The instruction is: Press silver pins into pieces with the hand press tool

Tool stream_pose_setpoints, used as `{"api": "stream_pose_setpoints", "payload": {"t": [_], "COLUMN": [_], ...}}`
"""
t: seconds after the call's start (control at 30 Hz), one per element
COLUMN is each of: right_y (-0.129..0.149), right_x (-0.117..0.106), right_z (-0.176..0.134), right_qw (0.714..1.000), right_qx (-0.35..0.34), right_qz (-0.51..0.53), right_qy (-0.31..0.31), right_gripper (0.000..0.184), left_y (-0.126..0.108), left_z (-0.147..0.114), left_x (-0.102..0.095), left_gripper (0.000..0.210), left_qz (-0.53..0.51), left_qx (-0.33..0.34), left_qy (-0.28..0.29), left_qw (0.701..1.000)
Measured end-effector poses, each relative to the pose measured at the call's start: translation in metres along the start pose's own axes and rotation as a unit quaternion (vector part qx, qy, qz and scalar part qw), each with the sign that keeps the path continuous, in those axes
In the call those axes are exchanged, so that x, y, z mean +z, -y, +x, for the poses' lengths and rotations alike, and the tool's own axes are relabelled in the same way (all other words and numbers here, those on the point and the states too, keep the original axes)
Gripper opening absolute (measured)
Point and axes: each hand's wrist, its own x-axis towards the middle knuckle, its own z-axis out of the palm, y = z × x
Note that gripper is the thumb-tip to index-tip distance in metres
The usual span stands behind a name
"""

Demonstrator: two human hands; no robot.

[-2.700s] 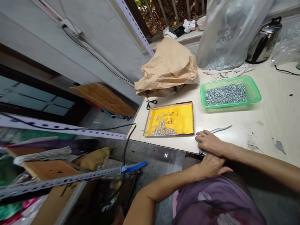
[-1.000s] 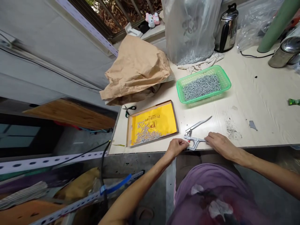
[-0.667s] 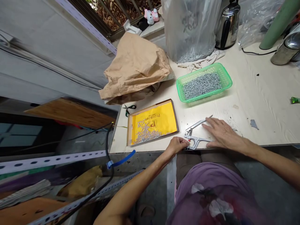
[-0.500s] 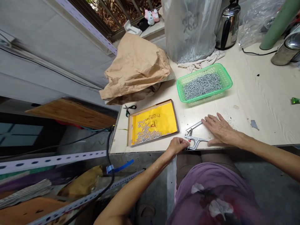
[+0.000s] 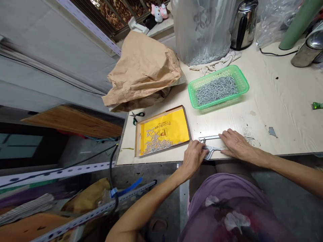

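A silver two-handled hand press tool [image 5: 210, 151] with a small spring lies at the table's front edge. My right hand [image 5: 234, 146] is closed round the ends of its two handles, fingers on the upper bar and thumb by the lower one. At the tool's head my left hand [image 5: 193, 155] has its fingers curled together, covering that end; what they pinch is hidden. Just left of my left hand is a shallow cardboard tray [image 5: 187, 122] lined in yellow, with many small metal pins [image 5: 157, 145] in it.
Behind my hands stands a green plastic basket [image 5: 217, 103] of small metal pieces. A crumpled brown paper bag [image 5: 143, 72], scissors [image 5: 137, 116], a clear plastic bag [image 5: 202, 33] and a steel kettle [image 5: 244, 25] are further back. The table's front edge runs just before me.
My left hand has moved up over the tool's head, hiding more of it. The upper handle has come down closer to the lower one as my right hand closed.
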Motion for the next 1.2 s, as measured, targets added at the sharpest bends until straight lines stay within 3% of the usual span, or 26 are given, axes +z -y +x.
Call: {"api": "stream_pose_setpoints", "payload": {"t": [0.1, 0.2, 0.33, 0.5, 0.7, 0.83, 0.93, 1.03, 1.2], "right_y": [0.003, 0.006, 0.013, 0.019, 0.019, 0.005, -0.010, -0.022, -0.038], "right_x": [0.000, -0.001, 0.001, 0.008, 0.010, -0.002, -0.008, -0.005, -0.002], "right_z": [-0.006, -0.009, -0.007, -0.004, -0.005, -0.003, 0.000, 0.006, 0.028], "right_qw": [1.000, 0.999, 0.998, 0.998, 0.998, 0.999, 0.999, 0.999, 0.999], "right_qx": [0.001, 0.013, 0.057, 0.050, 0.047, 0.041, 0.008, 0.038, 0.044], "right_qz": [0.013, 0.018, -0.011, -0.035, -0.002, 0.014, 0.042, 0.024, -0.007], "right_qy": [-0.020, -0.035, -0.024, 0.008, 0.032, 0.013, -0.011, -0.018, -0.020], "right_gripper": [0.035, 0.039, 0.041, 0.014, 0.027, 0.011, 0.017, 0.019, 0.019], "left_y": [-0.006, -0.008, -0.011, -0.017, -0.018, -0.014, -0.012, -0.015, -0.026], "left_z": [0.017, 0.035, 0.043, 0.041, 0.039, 0.039, 0.030, 0.013, -0.009], "left_x": [0.011, 0.017, 0.013, 0.010, 0.015, 0.018, 0.027, 0.044, 0.063], "left_gripper": [0.044, 0.055, 0.054, 0.030, 0.015, 0.026, 0.039, 0.041, 0.060], "left_qz": [0.036, 0.062, 0.086, 0.102, 0.092, 0.084, 0.070, 0.051, -0.002], "left_qx": [0.155, 0.207, 0.199, 0.164, 0.142, 0.136, 0.142, 0.176, 0.227], "left_qy": [0.030, 0.078, 0.128, 0.153, 0.134, 0.104, 0.052, 0.012, 0.032], "left_qw": [0.987, 0.973, 0.968, 0.969, 0.976, 0.982, 0.986, 0.983, 0.973]}}
